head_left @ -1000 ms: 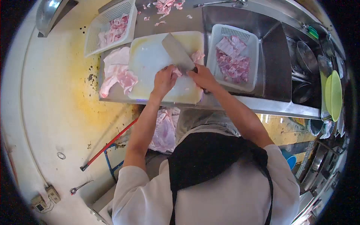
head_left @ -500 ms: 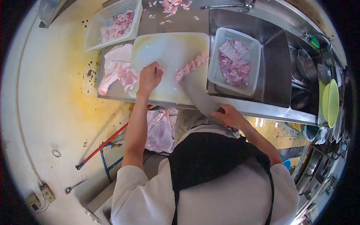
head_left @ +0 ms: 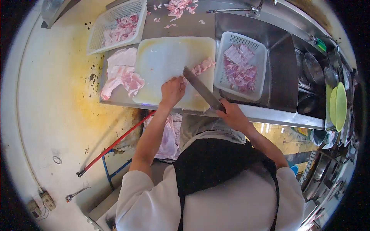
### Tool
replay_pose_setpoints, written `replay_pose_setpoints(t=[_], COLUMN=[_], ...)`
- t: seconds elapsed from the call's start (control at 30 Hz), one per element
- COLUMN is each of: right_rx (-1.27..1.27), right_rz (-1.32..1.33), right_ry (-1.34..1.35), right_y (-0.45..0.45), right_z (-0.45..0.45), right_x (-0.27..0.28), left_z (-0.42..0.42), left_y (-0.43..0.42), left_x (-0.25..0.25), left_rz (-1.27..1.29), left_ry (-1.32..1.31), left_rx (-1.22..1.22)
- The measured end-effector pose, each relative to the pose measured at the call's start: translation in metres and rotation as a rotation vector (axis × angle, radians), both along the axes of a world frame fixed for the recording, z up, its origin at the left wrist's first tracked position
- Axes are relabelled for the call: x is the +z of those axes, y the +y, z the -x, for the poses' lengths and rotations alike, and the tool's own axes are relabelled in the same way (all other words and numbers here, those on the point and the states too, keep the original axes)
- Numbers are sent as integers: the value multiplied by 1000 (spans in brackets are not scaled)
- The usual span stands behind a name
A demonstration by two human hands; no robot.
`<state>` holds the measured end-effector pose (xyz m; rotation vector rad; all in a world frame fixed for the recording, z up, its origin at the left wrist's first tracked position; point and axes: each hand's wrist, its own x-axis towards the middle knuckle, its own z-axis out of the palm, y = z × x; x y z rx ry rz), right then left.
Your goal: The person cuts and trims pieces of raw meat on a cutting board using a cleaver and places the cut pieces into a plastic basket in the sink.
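White cutting board [head_left: 158,65] on the steel counter [head_left: 196,25], meat strip [head_left: 204,66] lying at a slant on its right half. Right hand [head_left: 233,116] is closed around the cleaver [head_left: 203,89] by its handle, just past the board's near right corner. Blade angles up and left over the board, far end at the strip's near end (can't tell if the edge touches meat). Left hand [head_left: 173,91] is curled, fingers bunched at that same near end, left of the blade; can't tell whether they pinch it.

Left of the board: large meat cut [head_left: 124,73] on the counter, against or just beside the board. Beyond it, left basket [head_left: 96,36] sits tilted with meat pieces [head_left: 122,30] inside. Small scraps [head_left: 178,8] lie on the counter past the board.

Right of the board: right basket [head_left: 260,73], in the sink area [head_left: 281,65], holds cut meat [head_left: 239,67]. Faucet [head_left: 253,10] is beyond. Yellow-green bowl [head_left: 338,107] stands at far right. More meat [head_left: 168,139] shows below the counter's near edge.
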<state>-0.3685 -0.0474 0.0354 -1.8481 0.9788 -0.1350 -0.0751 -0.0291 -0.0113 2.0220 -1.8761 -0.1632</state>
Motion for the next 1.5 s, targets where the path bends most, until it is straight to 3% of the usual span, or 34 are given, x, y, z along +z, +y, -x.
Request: replay_pose_setpoints(t=[0.07, 0.27, 0.33, 0.47, 0.53, 0.6, 0.67, 0.7, 0.77, 0.83, 0.9, 0.97, 1.07, 1.13, 1.17, 1.23, 1.33, 1.43, 1.5], right_rx=[25, 83, 80, 28, 14, -3, -19, -36, -91, -173, -256, -370, -596, -719, -737, -801, -797, -754, -744], right_rz=[100, 177, 270, 175, 166, 59, -83, -164, -194, -104, -27, -9, -121, -221, -153, -197, -269, -300, -293], right_ry=[-52, 239, 146, 123, 135, 90, 27, -14, -79, -111, -124, -158, -225, -240, -204, -313, -360, -386, -416], right_y=[2, -10, -26, -47, -36, -31, -27, -27, -24, -16, -9, -9, -1, 0, 2, 5, 4, 3, 3], right_z=[-6, -72, -103, -136, -120, -94, -68, -55, -35, -14, 7, 28, 55, 68, 74, 75, 79, 77, 74], right_x=[-4, -23, -38, -20, -13, -27, -31, -24, -12, -4, 1, 2, -3, 3, -8, -7, -7, -20, -23], left_z=[-2, -10, -9, -38, -58, -80, -87, -99, -154, -204, -299, -250, -120, -24, 43, 58, 54, 35, 26], left_y=[1, -6, -6, -10, -12, -18, -29, -39, -74, -131, -168, -167, -164, -144, -123, -123, -125, -129, -124], left_x=[0, -5, -3, 8, 43, 114, 183, 208, 220, 193, 93, 58, -1, -40, 28, -6, 18, 35, 55], left_rz=[-12, -176, -190, -230, -173, -103, 151, 212, 281, 431, 362, 329, 269, 167, -518, 26, -564, -243, -233], left_ry=[-5, -20, -15, 245, 570, 859, 920, 890, 833, 1243, -333, -120, 274, 361, 880, 75, 750, 1026, 1054], left_rx=[-22, 8, 9, -58, 4, 66, 186, 129, 46, 47, 479, 403, 36, -243, 22, -261, -163, -123, 68])
